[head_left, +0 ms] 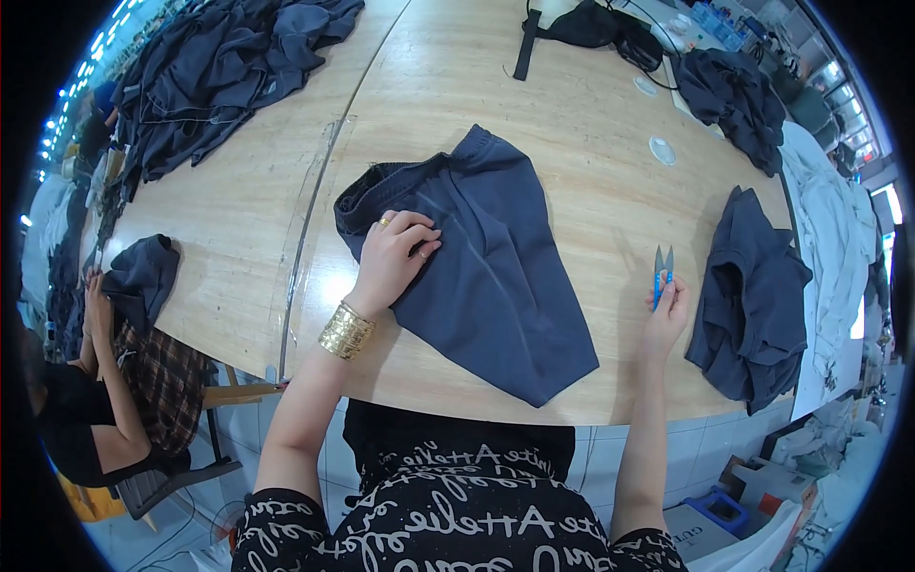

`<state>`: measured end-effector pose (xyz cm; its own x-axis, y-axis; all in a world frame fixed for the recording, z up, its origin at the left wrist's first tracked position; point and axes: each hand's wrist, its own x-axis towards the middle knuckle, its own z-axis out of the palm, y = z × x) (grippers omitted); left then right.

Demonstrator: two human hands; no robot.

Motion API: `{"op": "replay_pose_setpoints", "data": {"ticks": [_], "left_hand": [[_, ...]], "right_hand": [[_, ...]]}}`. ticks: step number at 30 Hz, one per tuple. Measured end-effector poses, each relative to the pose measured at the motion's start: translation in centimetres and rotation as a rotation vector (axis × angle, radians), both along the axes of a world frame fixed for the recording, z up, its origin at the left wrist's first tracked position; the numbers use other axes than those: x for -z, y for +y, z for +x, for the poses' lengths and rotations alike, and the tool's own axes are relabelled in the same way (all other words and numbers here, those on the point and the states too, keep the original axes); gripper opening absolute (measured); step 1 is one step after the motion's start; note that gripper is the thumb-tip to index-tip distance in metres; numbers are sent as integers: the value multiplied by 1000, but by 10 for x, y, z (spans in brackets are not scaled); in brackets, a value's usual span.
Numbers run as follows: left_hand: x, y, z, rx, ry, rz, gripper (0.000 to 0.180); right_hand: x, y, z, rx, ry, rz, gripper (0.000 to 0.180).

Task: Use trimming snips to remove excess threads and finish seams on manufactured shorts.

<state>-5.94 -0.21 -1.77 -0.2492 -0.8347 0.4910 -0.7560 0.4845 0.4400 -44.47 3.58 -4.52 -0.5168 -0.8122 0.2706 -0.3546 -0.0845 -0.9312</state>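
A dark blue pair of elastic-waist trousers (496, 276) lies folded on the table in front of me, its gathered waistband toward the far left. My left hand (400, 250) rests on the upper left part of the cloth, fingers bent and closed on the fabric. A gold ring and a wide gold cuff are on that hand and wrist. Off to the right of the garment, my right hand (669, 307) grips blue-handled thread snips (660, 276). Their two blades point away from me and stand apart, touching no cloth.
A large dark garment heap (229, 81) covers the far left. Folded dark garments (748, 296) lie right, with another dark bundle (734, 100) farther back. A black strap and cable (581, 27) are at the far edge. At left, a seated person (110, 400) handles dark cloth (143, 276).
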Motion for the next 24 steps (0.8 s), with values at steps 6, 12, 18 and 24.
{"op": "replay_pose_setpoints", "data": {"ticks": [6, 12, 18, 24], "left_hand": [[-12, -6, 2, 30, -51, 149, 11], [-9, -5, 5, 138, -49, 196, 13], [2, 1, 12, 141, 608, 499, 8], [-8, 8, 7, 66, 727, 475, 6]], "right_hand": [[-50, 4, 85, -319, -338, 129, 18], [-73, -3, 144, -699, -426, 327, 16], [-85, -16, 186, -746, 243, 122, 26], [-94, -38, 195, -643, 907, -90, 28]]}}
